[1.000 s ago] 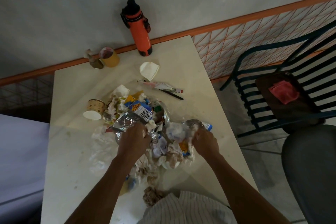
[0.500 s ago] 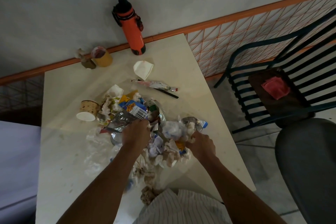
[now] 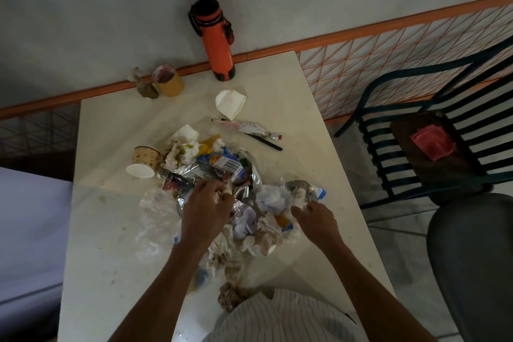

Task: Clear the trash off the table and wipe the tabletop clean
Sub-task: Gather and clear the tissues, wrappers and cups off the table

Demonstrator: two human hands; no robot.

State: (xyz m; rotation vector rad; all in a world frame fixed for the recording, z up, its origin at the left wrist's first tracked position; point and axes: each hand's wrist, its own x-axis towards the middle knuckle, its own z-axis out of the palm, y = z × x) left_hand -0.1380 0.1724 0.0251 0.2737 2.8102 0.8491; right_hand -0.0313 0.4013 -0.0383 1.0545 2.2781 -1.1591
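While curled, fingers [image 3: 219, 194] pinch trash pile [image 3: 249, 203] wrappers.

Setting, seen from above in dim light. A plain grey wall [image 3: 111, 8] fills the top of the view, bordered below by an orange rail [image 3: 361, 29] over an orange diamond-mesh panel [image 3: 388, 64]. A pale rectangular table [image 3: 105, 230] abuts the rail along its far edge. Right of the tabletop, a dark slatted metal chair [image 3: 402, 147] stands on a grey tiled floor [image 3: 388, 230]; a grey rounded seat [image 3: 472, 258] lies nearer.
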